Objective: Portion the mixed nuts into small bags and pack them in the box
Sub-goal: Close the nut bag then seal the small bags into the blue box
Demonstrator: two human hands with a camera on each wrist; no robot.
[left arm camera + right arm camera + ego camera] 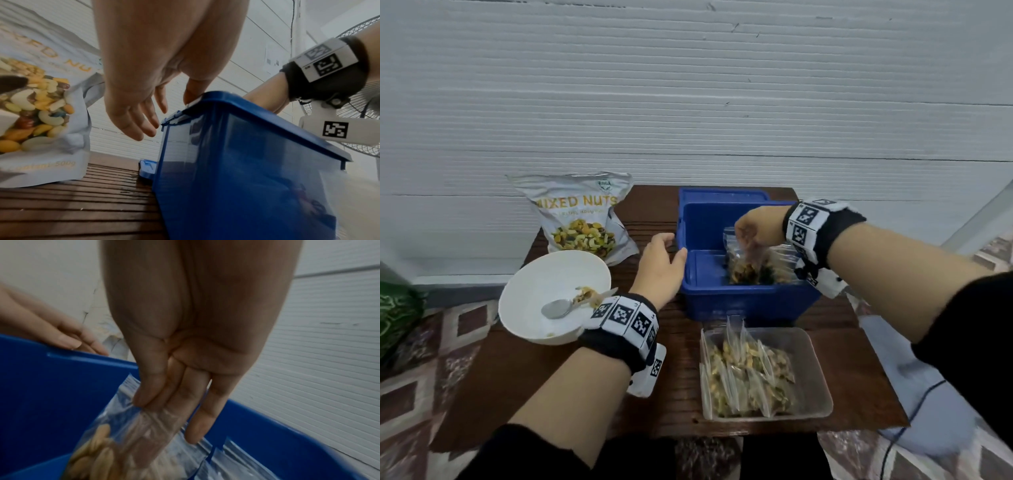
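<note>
A clear small bag (748,260) of nuts is pinched at its top by the right hand (755,224) inside the blue box (739,301), against the near right wall; the floor to its left lies open. The box's left rim is touched by the left hand (659,263), fingers relaxed.

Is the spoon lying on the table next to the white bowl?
No, the spoon lies inside the white bowl, beside a few leftover nuts.

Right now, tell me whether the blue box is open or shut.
Open: the blue box has no lid on, and the right hand lowers a small bag inside.
</note>
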